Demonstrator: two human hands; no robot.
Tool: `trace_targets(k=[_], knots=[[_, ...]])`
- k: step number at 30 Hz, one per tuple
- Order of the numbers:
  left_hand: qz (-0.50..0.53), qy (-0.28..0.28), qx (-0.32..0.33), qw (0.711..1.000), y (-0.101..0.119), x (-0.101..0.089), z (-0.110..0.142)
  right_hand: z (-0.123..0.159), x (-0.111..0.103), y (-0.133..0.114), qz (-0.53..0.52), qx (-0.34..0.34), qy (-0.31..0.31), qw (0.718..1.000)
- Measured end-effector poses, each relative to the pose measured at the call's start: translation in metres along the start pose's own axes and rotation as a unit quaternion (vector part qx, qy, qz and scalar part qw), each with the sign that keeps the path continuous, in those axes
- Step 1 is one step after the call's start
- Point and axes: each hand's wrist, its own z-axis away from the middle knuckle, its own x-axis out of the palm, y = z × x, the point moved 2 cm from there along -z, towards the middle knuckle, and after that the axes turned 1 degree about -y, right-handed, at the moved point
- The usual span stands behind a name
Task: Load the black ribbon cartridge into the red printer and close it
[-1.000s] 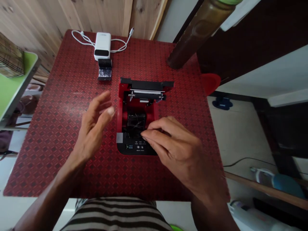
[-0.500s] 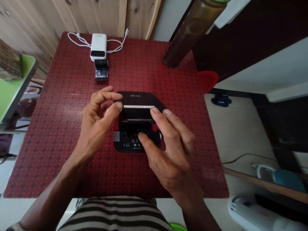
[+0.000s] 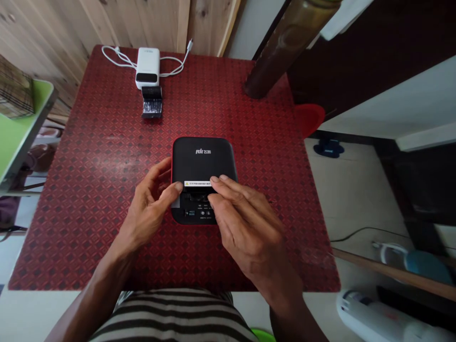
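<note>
A small black receipt printer (image 3: 203, 164) with white lettering sits on the red patterned table in front of me. Its lid is nearly down, and a gap remains along the front edge above the button panel (image 3: 197, 216). A white warning label (image 3: 197, 184) runs along the lid's edge. My left hand (image 3: 151, 199) grips the printer's left side, thumb on the lid's front corner and fingers against the side. With my right hand (image 3: 247, 218) I pinch the lid's front edge at the right, fingers on top and thumb at the gap, covering the panel's right part.
Behind the printer stands a white device (image 3: 147, 66) with a coiled white cable (image 3: 174, 73) and a black-and-white strip (image 3: 152, 102) in front. A brown pipe (image 3: 274, 52) rises at the table's far right. A red stool (image 3: 310, 118) shows beyond the right edge.
The printer's lid has swung down from raised to nearly closed, covering the inside. Both hands have come down with it, the left now against the printer's side.
</note>
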Motion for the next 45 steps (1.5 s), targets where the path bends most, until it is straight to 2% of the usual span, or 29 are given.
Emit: trace_targets(k=[5,13,19,22,25,33,40,45], knots=[[-0.022,0.0,0.013,1.0,0.001,0.001,0.0,0.0,0.002,-0.001,-0.006,0.006,0.007,1.0],[-0.006,0.017,-0.004,1.0,-0.007,-0.002,0.003,0.009,0.004,0.001,-0.033,0.011,0.012,0.999],[-0.008,-0.023,0.008,1.0,-0.011,-0.01,0.018,0.038,-0.007,0.004,-0.023,0.124,0.089,0.988],[-0.012,-0.032,0.012,0.999,-0.011,-0.014,0.022,0.054,0.0,0.001,-0.06,0.181,0.087,0.978],[-0.015,-0.028,0.009,0.999,-0.01,-0.014,0.022,0.063,0.01,-0.002,-0.092,0.206,0.096,0.969],[-0.008,-0.008,0.012,1.0,-0.012,-0.011,0.017,0.06,0.017,-0.003,-0.126,0.223,0.117,0.96],[0.018,-0.017,0.0,1.0,-0.013,-0.012,0.016,0.061,0.021,-0.005,-0.114,0.231,0.132,0.957],[0.042,0.002,-0.001,0.999,-0.013,-0.008,0.015,0.062,0.022,-0.003,-0.118,0.232,0.131,0.957]])
